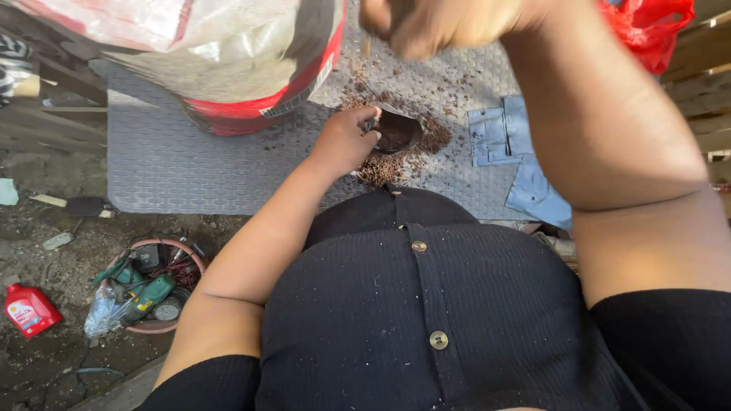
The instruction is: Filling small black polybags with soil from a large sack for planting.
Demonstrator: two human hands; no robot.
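Two hands work over one grey mat laid on a bench. One small dark pot sits on the mat just above the person's black top, partly filled with dark soil, and one loose heap of brown soil spreads around and below it. The left hand is closed on the pot's near rim, fingers curled over the edge, its forearm running up from the lower left with the elbow bent. The right hand hangs above the pot at the top of the view, knuckles down and fingers bunched into a loose fist; whether it holds anything cannot be told. Its arm comes down the right side, large and close to the camera.

One big sack, pale with a red band, lies on the mat's far left. One folded blue cloth rests to the right of the soil, and one red bag shows at the top right corner. On the ground below left stand one red bottle and one round basin full of tools.
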